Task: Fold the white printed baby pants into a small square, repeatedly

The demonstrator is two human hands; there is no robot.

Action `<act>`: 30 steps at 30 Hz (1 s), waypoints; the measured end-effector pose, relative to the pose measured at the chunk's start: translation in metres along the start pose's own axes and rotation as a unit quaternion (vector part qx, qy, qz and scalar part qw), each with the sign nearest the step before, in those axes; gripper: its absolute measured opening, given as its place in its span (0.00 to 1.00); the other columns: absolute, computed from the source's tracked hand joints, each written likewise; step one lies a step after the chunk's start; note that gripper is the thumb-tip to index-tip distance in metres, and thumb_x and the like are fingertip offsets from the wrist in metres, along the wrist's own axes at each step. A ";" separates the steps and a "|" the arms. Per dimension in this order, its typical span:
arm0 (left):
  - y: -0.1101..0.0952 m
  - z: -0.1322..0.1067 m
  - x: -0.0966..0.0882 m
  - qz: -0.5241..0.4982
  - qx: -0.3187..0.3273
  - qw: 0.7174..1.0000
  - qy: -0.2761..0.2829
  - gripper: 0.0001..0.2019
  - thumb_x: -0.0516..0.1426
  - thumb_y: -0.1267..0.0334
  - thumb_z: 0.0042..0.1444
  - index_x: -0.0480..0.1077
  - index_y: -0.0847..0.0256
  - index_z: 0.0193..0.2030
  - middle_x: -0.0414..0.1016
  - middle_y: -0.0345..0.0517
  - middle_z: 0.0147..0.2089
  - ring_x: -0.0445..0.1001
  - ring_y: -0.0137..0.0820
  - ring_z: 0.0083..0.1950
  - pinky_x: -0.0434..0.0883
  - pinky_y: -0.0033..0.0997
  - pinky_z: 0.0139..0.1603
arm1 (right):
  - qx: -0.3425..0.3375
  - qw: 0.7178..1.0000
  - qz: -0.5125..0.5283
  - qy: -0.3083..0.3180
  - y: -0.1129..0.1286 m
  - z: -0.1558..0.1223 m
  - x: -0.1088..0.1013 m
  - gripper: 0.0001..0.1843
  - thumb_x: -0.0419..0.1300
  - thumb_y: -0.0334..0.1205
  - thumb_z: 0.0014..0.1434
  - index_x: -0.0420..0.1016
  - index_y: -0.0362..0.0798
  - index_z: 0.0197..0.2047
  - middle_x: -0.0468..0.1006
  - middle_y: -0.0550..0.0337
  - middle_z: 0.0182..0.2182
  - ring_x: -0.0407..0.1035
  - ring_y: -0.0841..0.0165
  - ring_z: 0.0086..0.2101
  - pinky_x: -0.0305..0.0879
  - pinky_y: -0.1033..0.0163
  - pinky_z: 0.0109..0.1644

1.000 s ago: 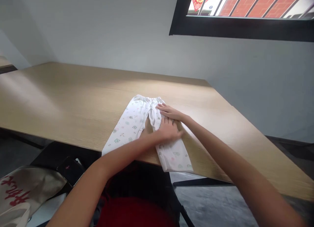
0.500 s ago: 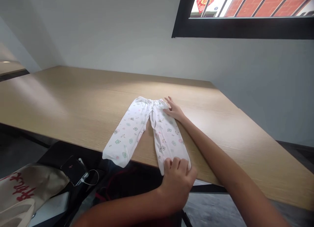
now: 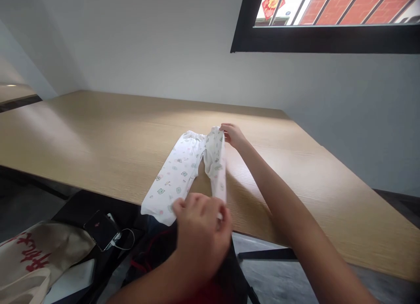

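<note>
White patterned pants (image 3: 175, 175) lie on the wooden table, waistband toward the wall and leg ends at the front edge. My right hand (image 3: 233, 135) pinches the right corner of the elastic waistband. At the near end, my left hand (image 3: 203, 227) is closed on the cuff of the right leg, slightly blurred and covering most of that cuff. Between both hands the right leg (image 3: 216, 164) is raised and narrowed, its outer side lifted off the table. The left leg lies flat, its cuff hanging slightly over the edge.
The table (image 3: 108, 133) reaches back to a pale wall with a dark-framed barred window (image 3: 321, 39). Below the front edge at left are a black phone (image 3: 102, 230) with a white cable, a cloth bag (image 3: 42, 247) with red lettering, and a light flat object (image 3: 70, 284).
My left hand has moved left with the right cuff. My right hand, earlier spread flat by the waistband, now pinches its corner. The right leg's outer side has come up and inward.
</note>
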State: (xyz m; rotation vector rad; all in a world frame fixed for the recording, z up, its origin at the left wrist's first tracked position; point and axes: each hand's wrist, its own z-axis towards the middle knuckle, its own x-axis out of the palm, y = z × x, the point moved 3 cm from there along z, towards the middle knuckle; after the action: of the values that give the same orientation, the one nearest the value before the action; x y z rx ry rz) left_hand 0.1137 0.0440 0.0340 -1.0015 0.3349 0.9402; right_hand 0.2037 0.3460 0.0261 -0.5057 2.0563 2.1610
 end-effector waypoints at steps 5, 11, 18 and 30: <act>0.057 -0.001 -0.058 0.180 -0.167 0.969 0.002 0.07 0.51 0.60 0.55 0.64 0.58 0.28 0.72 0.39 0.29 0.68 0.33 0.34 0.54 0.39 0.40 | 0.004 0.998 0.056 0.015 0.035 0.015 0.061 0.24 0.54 0.27 0.44 0.61 0.43 0.48 0.66 0.63 0.22 0.61 0.73 0.22 0.61 0.68 0.26; 0.104 -0.007 -0.056 0.354 -0.175 0.914 0.091 0.08 0.52 0.66 0.53 0.72 0.55 0.36 0.69 0.54 0.45 0.67 0.45 0.44 0.58 0.47 0.41 | -0.050 0.992 -0.111 0.037 0.005 0.000 0.133 0.33 0.52 0.32 0.49 0.51 0.43 0.59 0.68 0.59 0.27 0.64 0.66 0.26 0.63 0.62 0.30; 0.082 -0.018 -0.026 0.218 -0.046 0.957 0.184 0.17 0.51 0.74 0.52 0.72 0.47 0.40 0.60 0.43 0.59 0.57 0.46 0.59 0.54 0.58 0.54 | -0.216 0.953 -0.193 0.086 -0.013 -0.018 0.130 0.34 0.46 0.32 0.52 0.41 0.47 0.62 0.67 0.63 0.26 0.63 0.67 0.26 0.61 0.63 0.32; 0.125 0.106 0.047 0.081 0.116 0.925 0.354 0.19 0.42 0.61 0.62 0.60 0.66 0.57 0.59 0.54 0.60 0.58 0.39 0.61 0.56 0.43 0.61 | -0.242 0.859 -0.278 0.356 -0.011 -0.075 0.081 0.22 0.39 0.44 0.65 0.62 0.52 0.58 0.62 0.62 0.56 0.55 0.64 0.56 0.50 0.55 0.60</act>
State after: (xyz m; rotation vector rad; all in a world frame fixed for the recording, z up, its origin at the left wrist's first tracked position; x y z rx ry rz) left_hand 0.0237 0.1814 -0.0101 -1.0779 1.1245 0.6320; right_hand 0.1436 0.2613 -0.0118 -1.9245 1.2358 2.2512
